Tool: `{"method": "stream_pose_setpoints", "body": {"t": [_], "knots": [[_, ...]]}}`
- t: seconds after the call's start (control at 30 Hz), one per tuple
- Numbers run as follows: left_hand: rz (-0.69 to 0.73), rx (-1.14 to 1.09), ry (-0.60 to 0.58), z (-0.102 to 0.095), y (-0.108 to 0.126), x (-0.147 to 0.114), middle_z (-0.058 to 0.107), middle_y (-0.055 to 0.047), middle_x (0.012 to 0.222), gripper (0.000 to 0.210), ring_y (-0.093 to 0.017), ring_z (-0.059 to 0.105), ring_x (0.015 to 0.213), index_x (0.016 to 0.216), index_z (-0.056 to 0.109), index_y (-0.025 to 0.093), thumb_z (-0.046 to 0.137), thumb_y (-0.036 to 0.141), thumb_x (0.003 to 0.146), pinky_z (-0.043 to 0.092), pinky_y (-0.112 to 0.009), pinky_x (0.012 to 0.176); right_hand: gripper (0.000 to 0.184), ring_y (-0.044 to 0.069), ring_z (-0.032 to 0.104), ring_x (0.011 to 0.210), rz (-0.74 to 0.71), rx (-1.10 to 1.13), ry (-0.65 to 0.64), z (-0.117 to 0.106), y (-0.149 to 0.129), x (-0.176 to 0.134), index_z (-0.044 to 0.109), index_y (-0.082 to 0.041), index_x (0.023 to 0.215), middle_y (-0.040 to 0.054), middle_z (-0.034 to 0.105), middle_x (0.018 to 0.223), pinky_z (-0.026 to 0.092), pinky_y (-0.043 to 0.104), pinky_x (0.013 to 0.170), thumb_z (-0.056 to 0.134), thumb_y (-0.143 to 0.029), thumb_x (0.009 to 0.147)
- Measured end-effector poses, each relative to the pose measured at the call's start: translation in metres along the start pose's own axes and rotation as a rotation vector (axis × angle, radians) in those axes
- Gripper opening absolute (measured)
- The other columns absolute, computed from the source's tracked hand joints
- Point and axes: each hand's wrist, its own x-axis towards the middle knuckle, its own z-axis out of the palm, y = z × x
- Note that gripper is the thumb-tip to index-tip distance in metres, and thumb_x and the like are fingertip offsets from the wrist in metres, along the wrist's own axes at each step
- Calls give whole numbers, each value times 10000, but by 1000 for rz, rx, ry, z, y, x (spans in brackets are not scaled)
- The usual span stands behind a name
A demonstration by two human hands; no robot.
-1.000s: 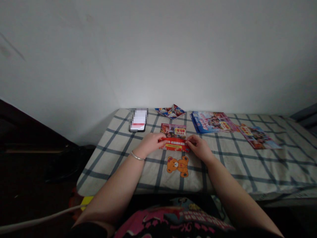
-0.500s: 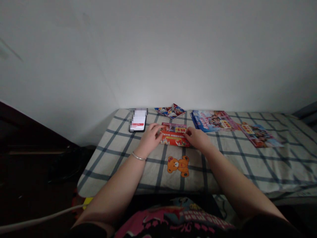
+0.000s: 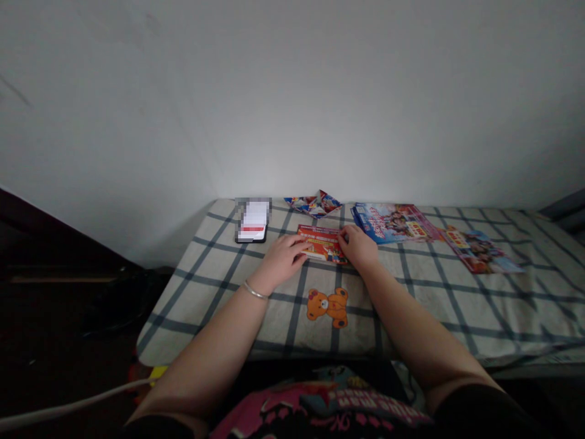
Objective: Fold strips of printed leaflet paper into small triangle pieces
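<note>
A red printed flyer [image 3: 322,245], folded over, lies on the checked cloth in front of me. My left hand [image 3: 284,259] is at its left side, its fingers curled and pressing on the paper near the lower left corner. At the right edge, my right hand [image 3: 359,245] has thumb and fingers closed on the paper close to its upper corner. The palm sides of both hands are hidden. Behind the flyer, against the wall, sits a folded paper shape [image 3: 314,204] of the same glossy print.
A lit phone [image 3: 253,221] lies to the left. At the right rests a stack of flyers [image 3: 393,222], with another flyer [image 3: 482,249] overlapping it farther right. An orange bear picture [image 3: 327,308] marks the checked cloth [image 3: 210,292]. The wall [image 3: 292,110] rises directly behind.
The upper panel of the flyer, seen before with its price print, is now mostly covered by the red panel. My left hand moved slightly right and my right hand slightly up the edge.
</note>
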Motion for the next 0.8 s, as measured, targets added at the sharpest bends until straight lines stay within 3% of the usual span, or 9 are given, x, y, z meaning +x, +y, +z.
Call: {"method": "stream_pose_setpoints", "body": {"t": [0.27,0.47,0.63,0.8], "knots": [[-15,1,-39,-3,1,1,621,-67,1192,267,-242,541,1104,1143,655,239,586,268,887,450,-453,983,138,180,611,893,-22,147,-8,3,9,4,644,-228,889,44,649,1040,431,261,668,547,-325,880],[-53,-35,-7,-2,-1,0,644,-52,1123,232,-217,554,1079,1072,689,252,505,298,938,451,-423,970,110,154,588,755,-36,286,-83,8,18,6,660,-226,883,17,668,879,421,260,659,610,-297,815],[-103,-15,29,-4,0,1,641,-53,1082,197,-233,529,1068,1013,701,228,540,271,909,450,-429,970,98,142,572,675,-35,496,-104,13,21,3,651,-219,846,-7,656,758,417,252,623,619,-288,785],[-171,-31,90,-3,-1,0,556,-81,1235,345,-248,497,1167,1199,598,216,595,227,854,420,-445,1041,116,147,577,686,-28,676,-77,13,15,-2,636,-207,820,-4,652,759,437,265,645,607,-305,765]]}}
